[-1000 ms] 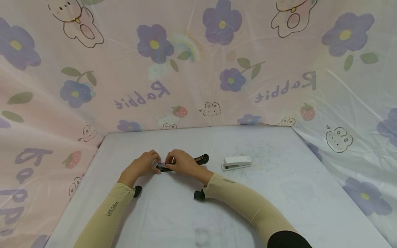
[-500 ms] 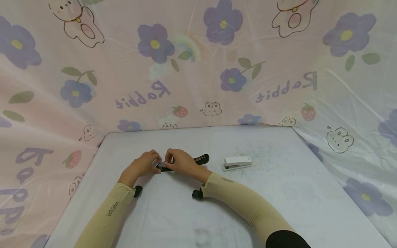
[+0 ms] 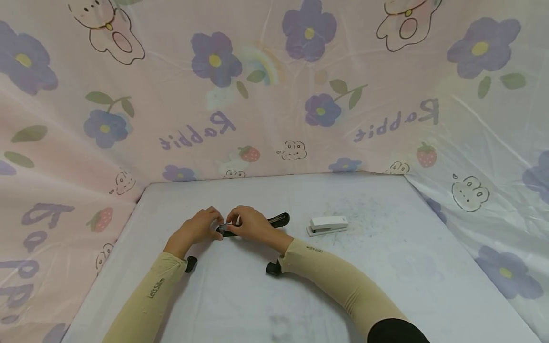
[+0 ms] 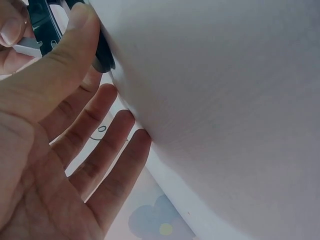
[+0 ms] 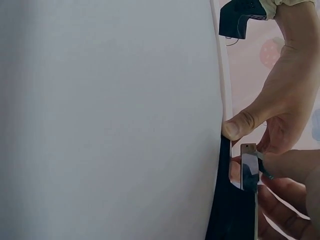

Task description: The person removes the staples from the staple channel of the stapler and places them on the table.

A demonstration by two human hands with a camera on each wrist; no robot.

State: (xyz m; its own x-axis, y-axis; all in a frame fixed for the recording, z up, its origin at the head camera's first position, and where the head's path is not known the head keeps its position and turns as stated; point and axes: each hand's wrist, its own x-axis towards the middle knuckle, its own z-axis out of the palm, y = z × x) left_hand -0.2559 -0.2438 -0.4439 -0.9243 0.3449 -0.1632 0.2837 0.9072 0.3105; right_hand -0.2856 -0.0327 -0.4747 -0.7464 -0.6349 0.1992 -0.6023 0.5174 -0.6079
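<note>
A black stapler (image 3: 279,219) lies on the table, swung wide open, its far part reaching out right of my hands. My left hand (image 3: 198,227) pinches the stapler's left end; in the left wrist view its thumb (image 4: 80,30) presses on the black base and the other fingers extend below. My right hand (image 3: 253,226) pinches a short silver metal bar (image 5: 249,167) at the stapler, close to the left fingertips. Whether that bar is a strip of staples or part of the stapler, I cannot tell. My hands hide the stapler's middle.
A white stapler (image 3: 328,225) stands on the white table (image 3: 240,305), to the right of the black one. Behind and at the sides hangs a patterned curtain (image 3: 266,109). Black wrist cameras (image 3: 273,269) hang under both sleeves.
Both hands stay at the black stapler; the right hand's fingers and forearm shift very slightly left. The white stapler has not moved.
</note>
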